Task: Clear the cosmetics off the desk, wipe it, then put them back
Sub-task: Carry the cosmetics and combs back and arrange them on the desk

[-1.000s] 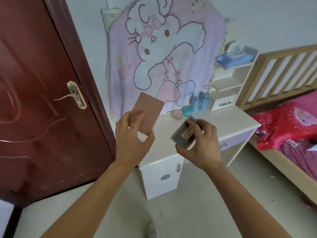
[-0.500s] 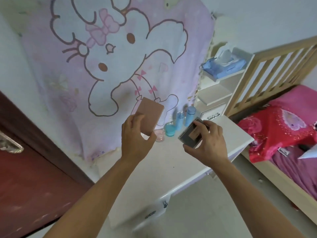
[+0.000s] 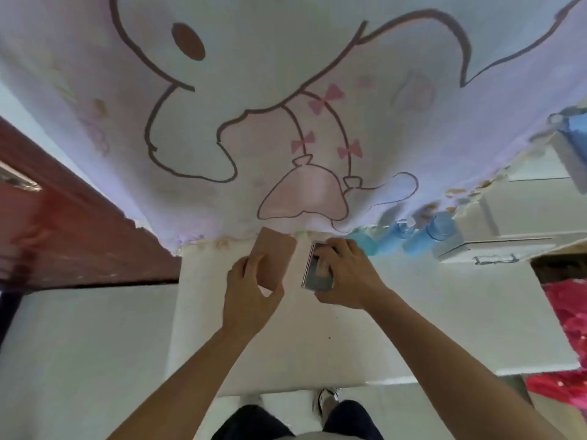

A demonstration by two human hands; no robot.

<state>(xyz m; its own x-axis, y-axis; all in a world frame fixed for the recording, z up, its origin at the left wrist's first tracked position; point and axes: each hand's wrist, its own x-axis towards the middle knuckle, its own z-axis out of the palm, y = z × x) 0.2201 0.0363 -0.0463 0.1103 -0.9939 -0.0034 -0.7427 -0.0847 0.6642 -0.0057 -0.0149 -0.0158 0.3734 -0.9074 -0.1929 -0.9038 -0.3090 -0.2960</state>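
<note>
While above desk (image 3: 413, 312), both full.
Left hand (image 3: 251, 290) pinches pink case (image 3: 275, 250); right hand (image 3: 347, 277) grips silver compact (image 3: 317, 274) near blue bottles (image 3: 440, 228).

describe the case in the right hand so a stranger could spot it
Start at the white desk under the pale pink cartoon-print cloth. Near its back edge, the right hand grips a flat glossy grey rectangular case. Unlike the matte pinkish-brown box in the left hand, it is shiny.
</note>
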